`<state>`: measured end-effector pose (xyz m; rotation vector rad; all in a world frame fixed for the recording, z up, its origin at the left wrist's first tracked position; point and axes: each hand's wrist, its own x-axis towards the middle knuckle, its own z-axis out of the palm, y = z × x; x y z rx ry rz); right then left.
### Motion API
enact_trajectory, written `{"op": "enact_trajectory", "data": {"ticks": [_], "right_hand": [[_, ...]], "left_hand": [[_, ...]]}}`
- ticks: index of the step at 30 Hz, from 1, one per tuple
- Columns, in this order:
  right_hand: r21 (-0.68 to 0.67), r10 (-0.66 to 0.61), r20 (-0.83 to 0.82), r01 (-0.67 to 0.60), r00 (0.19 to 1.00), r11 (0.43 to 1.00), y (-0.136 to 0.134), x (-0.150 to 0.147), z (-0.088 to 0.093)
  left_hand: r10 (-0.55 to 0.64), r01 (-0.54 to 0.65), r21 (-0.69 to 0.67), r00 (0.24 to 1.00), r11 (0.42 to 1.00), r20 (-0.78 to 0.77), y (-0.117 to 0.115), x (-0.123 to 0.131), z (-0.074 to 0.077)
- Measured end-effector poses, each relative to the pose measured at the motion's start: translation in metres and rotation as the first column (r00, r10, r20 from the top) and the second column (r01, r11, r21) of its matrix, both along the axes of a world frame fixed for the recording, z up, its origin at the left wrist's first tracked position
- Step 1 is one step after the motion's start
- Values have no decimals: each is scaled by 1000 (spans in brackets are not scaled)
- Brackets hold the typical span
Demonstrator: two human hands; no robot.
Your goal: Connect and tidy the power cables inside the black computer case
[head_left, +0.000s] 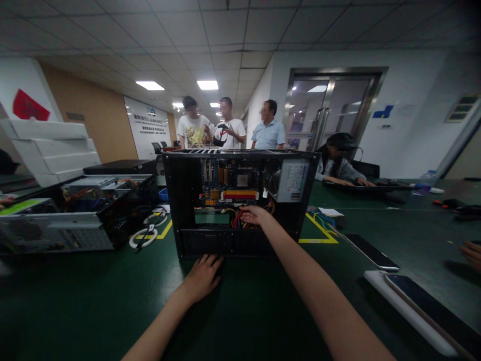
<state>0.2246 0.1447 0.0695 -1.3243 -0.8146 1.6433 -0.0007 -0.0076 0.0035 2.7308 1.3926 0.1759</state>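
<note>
A black computer case (206, 243) stands upright on the green table, its open side facing me. Inside it are a motherboard (233, 175), red and yellow memory slots and, at the upper right, a silver power supply (295, 180). My right hand (252, 215) reaches into the case below the slots, its fingers closed at a bundle of red and black cables (237, 218). On the table at the case's lower front edge, my left hand (204, 275) lies with its fingers spread, holding nothing.
Another opened computer case (75, 235) lies at the left beside white cables (145, 237). Phones (372, 250) and a white slab (408, 311) are at the right. Three people stand behind the case, another sits back right, and a person's hand (472, 252) shows at the right edge.
</note>
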Motion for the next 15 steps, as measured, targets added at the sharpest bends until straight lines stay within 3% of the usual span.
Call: {"op": "enact_trajectory", "data": {"ticks": [5,7,10,12,15], "right_hand": [[122,-15,285,-21,959,992,-2,-3,-5],[211,-107,404,22,908,977,0,-4,-8],[395,-278,575,36,770,918,3,-5,-11],[483,-320,666,-63,674,873,5,-6,-12],[475,-279,805,-286,524,832,6,-11,-12]], "left_hand": [[9,-9,-5,1000,1000,-5,-1,0,2],[14,-14,-14,1000,1000,0,-2,0,3],[15,-15,-19,1000,1000,8,-1,0,2],[9,-9,-11,1000,1000,9,0,0,0],[4,-4,-2,1000,1000,5,0,0,-1]]}}
